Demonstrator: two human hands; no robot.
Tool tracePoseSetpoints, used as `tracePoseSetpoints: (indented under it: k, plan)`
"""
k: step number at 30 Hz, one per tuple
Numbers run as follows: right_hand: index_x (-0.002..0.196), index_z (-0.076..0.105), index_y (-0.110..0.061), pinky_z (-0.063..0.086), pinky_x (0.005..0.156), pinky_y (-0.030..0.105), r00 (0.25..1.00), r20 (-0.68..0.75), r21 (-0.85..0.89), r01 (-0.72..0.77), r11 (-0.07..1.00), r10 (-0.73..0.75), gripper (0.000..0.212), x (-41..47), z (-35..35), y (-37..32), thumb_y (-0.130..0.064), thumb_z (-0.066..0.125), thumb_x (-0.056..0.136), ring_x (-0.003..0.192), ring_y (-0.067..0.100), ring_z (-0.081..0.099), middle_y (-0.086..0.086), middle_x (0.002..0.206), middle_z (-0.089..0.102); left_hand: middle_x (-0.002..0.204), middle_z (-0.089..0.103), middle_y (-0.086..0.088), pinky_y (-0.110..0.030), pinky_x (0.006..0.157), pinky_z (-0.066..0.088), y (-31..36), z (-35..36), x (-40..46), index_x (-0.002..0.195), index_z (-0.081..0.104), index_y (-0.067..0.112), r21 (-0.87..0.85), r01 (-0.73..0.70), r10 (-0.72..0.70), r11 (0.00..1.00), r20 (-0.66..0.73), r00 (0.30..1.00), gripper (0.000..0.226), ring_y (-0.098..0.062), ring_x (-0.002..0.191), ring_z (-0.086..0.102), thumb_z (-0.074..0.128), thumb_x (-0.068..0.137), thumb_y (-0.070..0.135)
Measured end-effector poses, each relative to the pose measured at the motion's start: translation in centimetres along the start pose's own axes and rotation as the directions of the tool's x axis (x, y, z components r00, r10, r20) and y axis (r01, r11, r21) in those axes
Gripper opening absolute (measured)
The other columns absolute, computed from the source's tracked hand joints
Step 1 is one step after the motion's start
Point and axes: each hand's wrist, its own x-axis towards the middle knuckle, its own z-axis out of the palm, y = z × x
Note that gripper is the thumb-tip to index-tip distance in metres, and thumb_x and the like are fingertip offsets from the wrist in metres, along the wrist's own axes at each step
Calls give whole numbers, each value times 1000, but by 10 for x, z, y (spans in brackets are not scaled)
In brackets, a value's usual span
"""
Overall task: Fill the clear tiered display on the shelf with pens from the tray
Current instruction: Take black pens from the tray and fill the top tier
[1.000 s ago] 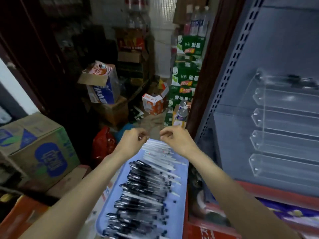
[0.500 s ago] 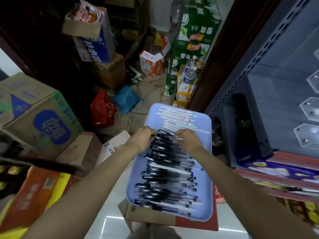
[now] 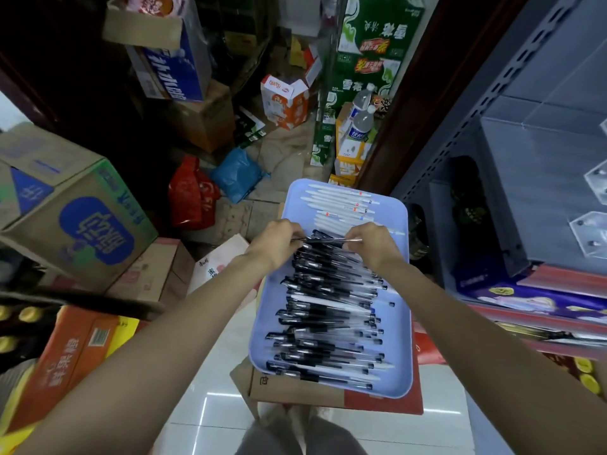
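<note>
A light blue tray (image 3: 400, 362) rests on a cardboard box in front of me. It holds a long pile of black pens (image 3: 328, 310) and, at its far end, a few white pens (image 3: 341, 205). My left hand (image 3: 277, 243) and my right hand (image 3: 372, 243) meet over the far end of the black pile, each pinching one end of a thin black pen (image 3: 331, 239) held level between them. Only the corners of the clear tiered display (image 3: 591, 205) show at the right edge, on the grey shelf.
Cardboard boxes (image 3: 75, 211) crowd the left side, with red (image 3: 192, 198) and blue bags (image 3: 238, 174) on the floor. Green cartons (image 3: 368, 54) and water bottles (image 3: 359, 121) stand behind the tray. The grey shelf unit (image 3: 512, 178) and a dark wooden post (image 3: 423, 93) fill the right.
My view has tipped down from the shelf display to the tray. Both hands moved from the white pens back to the black pile and pinched up one pen.
</note>
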Motion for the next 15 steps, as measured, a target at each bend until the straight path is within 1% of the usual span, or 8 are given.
tracePoseSetpoints:
  k: [2, 5, 7, 8, 9, 11, 13, 15]
  plan:
    - [101, 69, -8, 54, 69, 36, 999, -46, 8, 12, 1000, -11, 15, -4, -4, -1, -12, 58, 92, 77, 26, 64, 13, 98, 70, 121, 62, -13, -29, 95, 43, 3, -3, 0, 118, 62, 5, -72, 9, -12, 997, -41, 999, 28, -26, 113, 57, 54, 92, 9]
    - [108, 67, -1, 53, 86, 39, 988, -150, 95, 56, 994, -41, 20, -17, -13, -5, -10, 57, 92, 95, 30, 65, 18, 106, 69, 122, 63, -11, -25, 95, 40, 15, -8, -3, 116, 62, 3, -204, 11, -42, 979, -153, 987, 27, -24, 113, 57, 55, 92, 10]
    - [104, 67, 5, 51, 88, 39, 976, -210, 147, 80, 986, -48, 21, -28, -21, -8, -8, 56, 93, 93, 34, 64, 22, 103, 69, 108, 68, -12, -24, 88, 42, 26, -11, -4, 103, 68, 4, -252, 3, -56, 968, -206, 977, 18, -23, 103, 62, 57, 91, 12]
    - [101, 66, 10, 51, 88, 42, 971, -233, 171, 91, 981, -50, 22, -32, -26, -8, -8, 55, 93, 91, 36, 63, 25, 100, 68, 94, 68, -12, -24, 83, 44, 33, -13, -4, 90, 70, 8, -249, -1, -51, 968, -204, 978, 13, -23, 93, 63, 59, 90, 15]
    - [100, 64, 13, 50, 87, 44, 966, -254, 203, 106, 973, -53, 23, -37, -31, -8, -7, 55, 93, 88, 38, 63, 27, 97, 68, 80, 62, -11, -26, 77, 44, 41, -15, -3, 76, 66, 12, -244, -2, -47, 970, -194, 980, 16, -22, 82, 60, 61, 90, 20]
    - [99, 66, 8, 53, 81, 38, 953, -300, 284, 125, 951, -36, 20, -46, -45, -8, -8, 57, 92, 82, 33, 63, 22, 94, 68, 71, 55, -8, -29, 70, 42, 61, -20, 0, 59, 54, 12, -283, 29, -77, 959, -160, 984, 35, -19, 70, 53, 64, 87, 31]
    - [99, 69, 0, 55, 68, 23, 936, -351, 380, 161, 911, -20, 16, -55, -60, -5, -9, 59, 90, 74, 22, 63, 13, 88, 68, 75, 62, -15, -33, 71, 46, 89, -24, -1, 61, 54, 8, -441, 67, -122, 895, -99, 988, 38, -21, 67, 57, 63, 87, 34]
    - [93, 70, -3, 52, 56, 12, 927, -375, 469, 219, 856, -32, 12, -63, -75, 1, -9, 60, 90, 66, 13, 64, 7, 81, 66, 81, 65, -16, -33, 77, 50, 122, -27, -5, 73, 61, 8, -659, 61, -112, 749, -36, 993, 28, -19, 70, 61, 60, 90, 29]
